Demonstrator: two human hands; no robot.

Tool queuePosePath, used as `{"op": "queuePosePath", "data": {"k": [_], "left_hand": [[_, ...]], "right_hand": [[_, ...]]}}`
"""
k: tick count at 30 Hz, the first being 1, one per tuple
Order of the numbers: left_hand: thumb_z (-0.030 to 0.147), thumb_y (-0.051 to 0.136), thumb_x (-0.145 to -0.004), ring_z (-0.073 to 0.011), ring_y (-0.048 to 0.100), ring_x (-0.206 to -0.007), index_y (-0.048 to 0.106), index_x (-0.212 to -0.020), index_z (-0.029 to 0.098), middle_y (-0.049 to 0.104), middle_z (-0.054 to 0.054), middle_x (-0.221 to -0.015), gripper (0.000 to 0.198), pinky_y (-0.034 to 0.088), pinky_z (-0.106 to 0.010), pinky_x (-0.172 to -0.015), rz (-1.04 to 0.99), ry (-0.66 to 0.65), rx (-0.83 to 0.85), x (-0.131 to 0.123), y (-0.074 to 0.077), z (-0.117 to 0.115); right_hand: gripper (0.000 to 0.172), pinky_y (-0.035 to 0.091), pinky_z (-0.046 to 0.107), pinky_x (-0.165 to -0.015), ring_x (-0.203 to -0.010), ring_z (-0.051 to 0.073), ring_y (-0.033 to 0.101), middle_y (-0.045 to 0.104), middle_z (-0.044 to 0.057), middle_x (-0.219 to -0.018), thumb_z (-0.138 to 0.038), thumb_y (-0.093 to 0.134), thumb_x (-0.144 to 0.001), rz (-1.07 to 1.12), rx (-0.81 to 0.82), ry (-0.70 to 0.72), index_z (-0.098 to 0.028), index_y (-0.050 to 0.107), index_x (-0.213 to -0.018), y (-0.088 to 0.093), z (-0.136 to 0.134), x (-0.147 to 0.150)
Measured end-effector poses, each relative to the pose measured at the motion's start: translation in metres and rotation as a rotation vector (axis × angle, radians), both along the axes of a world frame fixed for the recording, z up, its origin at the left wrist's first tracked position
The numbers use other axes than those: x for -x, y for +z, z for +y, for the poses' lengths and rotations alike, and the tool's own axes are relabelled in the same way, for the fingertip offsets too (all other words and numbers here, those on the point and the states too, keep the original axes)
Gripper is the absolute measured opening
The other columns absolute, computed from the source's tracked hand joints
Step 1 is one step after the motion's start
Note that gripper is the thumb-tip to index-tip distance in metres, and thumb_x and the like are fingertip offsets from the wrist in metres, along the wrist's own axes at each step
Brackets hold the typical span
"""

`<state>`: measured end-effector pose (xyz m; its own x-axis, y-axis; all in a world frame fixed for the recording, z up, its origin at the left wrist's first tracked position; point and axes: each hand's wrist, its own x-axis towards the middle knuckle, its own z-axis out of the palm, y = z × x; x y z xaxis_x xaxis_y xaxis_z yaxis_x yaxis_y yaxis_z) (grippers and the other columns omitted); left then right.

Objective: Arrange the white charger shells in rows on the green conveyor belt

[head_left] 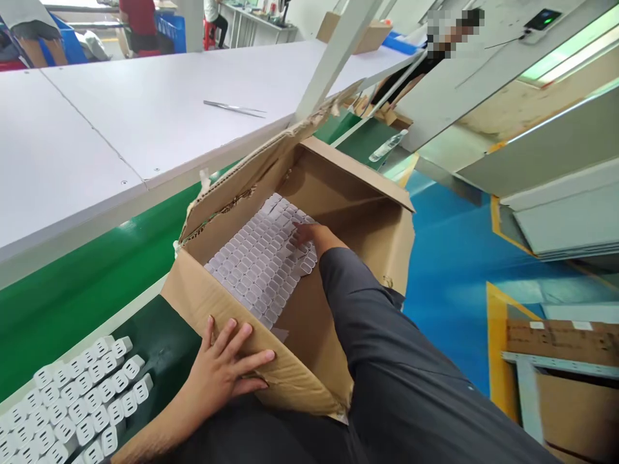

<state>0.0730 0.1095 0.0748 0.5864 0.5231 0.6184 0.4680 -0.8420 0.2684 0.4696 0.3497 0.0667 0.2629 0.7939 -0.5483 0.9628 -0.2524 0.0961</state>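
Note:
An open cardboard box (232,309) rests tilted on my lap beside the green conveyor. Inside it lies a tray of several small white plug adapters (256,258) packed in rows. My left hand (222,374) lies flat with fingers spread on the box's near flap, steadying it. My right hand (309,237), in a dark sleeve, reaches into the box with its fingers on the right edge of the adapter rows; whether they grip anything is hidden.
More white adapters (72,406) lie in rows on the conveyor belt (97,277) at lower left. A white worktable (120,129) with a thin metal tool (235,108) stretches beyond. The blue floor, cardboard boxes and shelving are at right. Other people sit far back.

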Motion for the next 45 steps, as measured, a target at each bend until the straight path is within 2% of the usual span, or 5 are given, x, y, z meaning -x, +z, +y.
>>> {"op": "queuePosePath", "data": {"k": [7, 15, 20, 34, 45], "left_hand": [[0.066, 0.076, -0.073, -0.0246, 0.009, -0.157, 0.056, -0.136, 0.049, 0.053, 0.003, -0.149, 0.068, 0.003, -0.054, -0.129, -0.009, 0.004, 0.006, -0.003, -0.005, 0.001], [0.064, 0.071, -0.079, -0.0274, 0.010, -0.157, 0.054, -0.142, 0.040, 0.050, -0.003, -0.152, 0.069, 0.002, -0.055, -0.127, -0.007, -0.002, -0.029, -0.002, -0.004, 0.004], [0.060, 0.068, -0.085, -0.0289, 0.025, -0.153, 0.053, -0.144, 0.034, 0.052, -0.007, -0.150, 0.067, 0.003, -0.054, -0.127, 0.012, 0.007, -0.006, 0.008, 0.006, -0.002], [0.051, 0.077, -0.081, -0.0334, 0.047, -0.138, 0.037, -0.140, 0.023, 0.045, -0.019, -0.144, 0.077, 0.049, -0.055, -0.107, -0.378, 0.104, 0.207, 0.024, 0.104, 0.034], [0.032, 0.073, -0.087, -0.0319, 0.055, -0.133, 0.043, -0.112, 0.023, 0.050, -0.018, -0.141, 0.040, 0.056, -0.049, -0.098, -0.470, -0.109, 0.257, 0.047, 0.097, 0.020]], "right_hand": [[0.048, 0.051, 0.051, -0.101, -0.121, 0.028, 0.059, 0.055, 0.013, -0.140, -0.035, 0.065, -0.095, -0.035, 0.128, 0.028, -0.017, 0.053, -0.137, -0.040, -0.008, 0.022], [0.026, 0.051, 0.043, -0.099, -0.111, 0.021, 0.064, 0.065, 0.010, -0.123, -0.027, 0.058, -0.099, 0.057, 0.126, 0.150, -0.013, 0.064, -0.120, 0.053, 0.030, 0.029], [0.026, 0.057, 0.038, -0.087, -0.098, 0.019, 0.066, 0.067, 0.006, -0.111, -0.035, 0.064, -0.096, 0.108, 0.189, 0.216, -0.013, 0.066, -0.110, 0.067, -0.006, 0.074], [0.035, 0.040, 0.020, -0.069, -0.073, 0.009, 0.056, 0.065, -0.004, -0.083, -0.021, 0.058, -0.083, 0.801, -0.428, 0.753, -0.019, 0.065, -0.117, 0.230, -0.130, 0.210], [0.058, 0.046, 0.022, -0.071, -0.079, 0.013, 0.064, 0.071, 0.002, -0.108, -0.013, 0.047, -0.091, 1.011, -0.293, 0.879, -0.026, 0.042, -0.148, 0.208, -0.188, 0.239]]}}
